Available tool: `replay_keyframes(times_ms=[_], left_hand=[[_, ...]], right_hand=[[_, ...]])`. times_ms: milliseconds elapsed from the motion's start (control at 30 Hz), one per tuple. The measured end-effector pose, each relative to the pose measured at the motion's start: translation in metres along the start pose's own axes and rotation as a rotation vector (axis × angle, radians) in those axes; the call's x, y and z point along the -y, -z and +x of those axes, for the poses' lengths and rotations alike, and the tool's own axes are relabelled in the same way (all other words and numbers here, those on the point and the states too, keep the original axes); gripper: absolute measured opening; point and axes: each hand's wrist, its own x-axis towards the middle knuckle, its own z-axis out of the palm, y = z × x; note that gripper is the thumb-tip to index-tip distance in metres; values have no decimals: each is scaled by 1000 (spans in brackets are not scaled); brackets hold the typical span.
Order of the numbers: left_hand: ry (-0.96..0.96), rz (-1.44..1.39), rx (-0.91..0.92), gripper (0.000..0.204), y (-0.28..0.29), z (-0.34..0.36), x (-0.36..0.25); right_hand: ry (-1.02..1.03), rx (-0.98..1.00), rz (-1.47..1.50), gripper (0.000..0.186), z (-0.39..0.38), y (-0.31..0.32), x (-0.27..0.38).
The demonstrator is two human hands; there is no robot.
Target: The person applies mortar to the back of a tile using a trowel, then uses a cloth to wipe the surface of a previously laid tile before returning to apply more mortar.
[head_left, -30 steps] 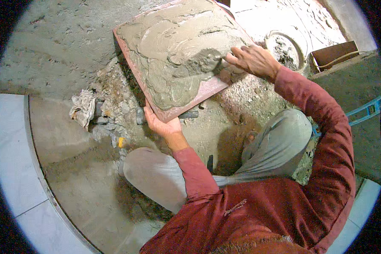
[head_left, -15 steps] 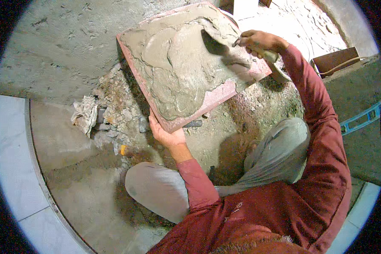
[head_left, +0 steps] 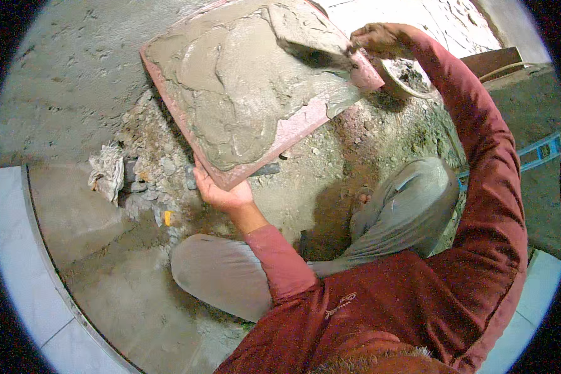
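A square tile (head_left: pixel 302 126) with pinkish edges is held tilted in front of me, its upper face spread thickly with wet grey mortar (head_left: pixel 224 81). A bare pink strip shows along its near right edge. My left hand (head_left: pixel 225 193) grips the tile's near corner from below, with some fingers hidden under it. At the far right side, my right hand (head_left: pixel 380 38) is closed round the handle of a trowel (head_left: pixel 305 34). The trowel's mortar-smeared blade lies tilted against the mortar near the tile's far right edge.
A bucket (head_left: pixel 411 81) stands beyond the tile's right corner. Under the tile lies a dark-handled tool (head_left: pixel 268 169). Rubble and a crumpled whitish cloth or paper (head_left: pixel 108 173) sit left, by the rough wall (head_left: pixel 75 81). A blue spirit level (head_left: pixel 536 154) rests at right.
The tile has shifted left in the picture, and the whole view has moved slightly. The trowel blade has swung toward the tile's far edge, uncovering more of the bucket.
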Motion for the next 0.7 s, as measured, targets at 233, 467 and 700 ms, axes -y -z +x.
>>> replay_keyframes(times_ms=[233, 467, 700], left_hand=[[-32, 162, -70, 55, -5, -3, 8], [-13, 249, -51, 53, 7, 0, 4], [81, 230, 25, 60, 4, -6, -3]], right_hand=[[-162, 55, 332, 30, -84, -32, -70], [-18, -397, 317, 34, -105, -138, -114], [16, -583, -104, 39, -82, -194, -127]])
